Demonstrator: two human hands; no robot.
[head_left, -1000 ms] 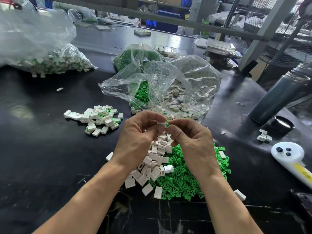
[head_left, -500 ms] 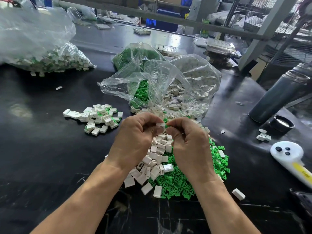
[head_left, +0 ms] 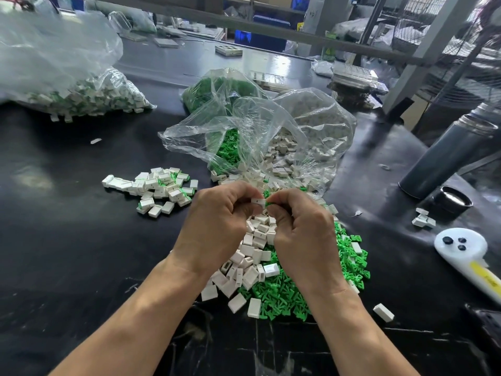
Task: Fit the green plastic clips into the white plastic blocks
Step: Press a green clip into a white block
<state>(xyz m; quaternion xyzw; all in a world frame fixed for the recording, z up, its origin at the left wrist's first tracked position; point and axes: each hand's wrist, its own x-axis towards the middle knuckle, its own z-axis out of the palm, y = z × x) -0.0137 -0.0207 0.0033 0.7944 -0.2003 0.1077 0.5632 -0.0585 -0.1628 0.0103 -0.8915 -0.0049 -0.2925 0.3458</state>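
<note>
Step in hand: insertion. The left hand (head_left: pixel 217 226) pinches one white block (head_left: pixel 257 202) between thumb and fingertips; the right hand (head_left: pixel 303 234) pinches a green clip (head_left: pixel 269 204) and holds it against the block's right end. Both are raised just above the loose heaps, toward the middle of the table (head_left: pixel 67 253). How far the clip is seated cannot be told; only a sliver of green shows

Judged next: push the clip straight in along the block's open end until flush, the left hand bracing; any tilt would likely jam it. Then drop the piece onto the finished pile (head_left: pixel 160 191), toward the table's left edge

Parts: the block is small, rectangular, off-white, with a short dark slot mark on its upper face. The clip is bright green, mostly hidden by fingertips. Stock beneath the hands: white blocks heap (head_left: pixel 244 267), green clips heap (head_left: pixel 287 294), both spilling from clear bags (head_left: pixel 257 126) behind
</note>
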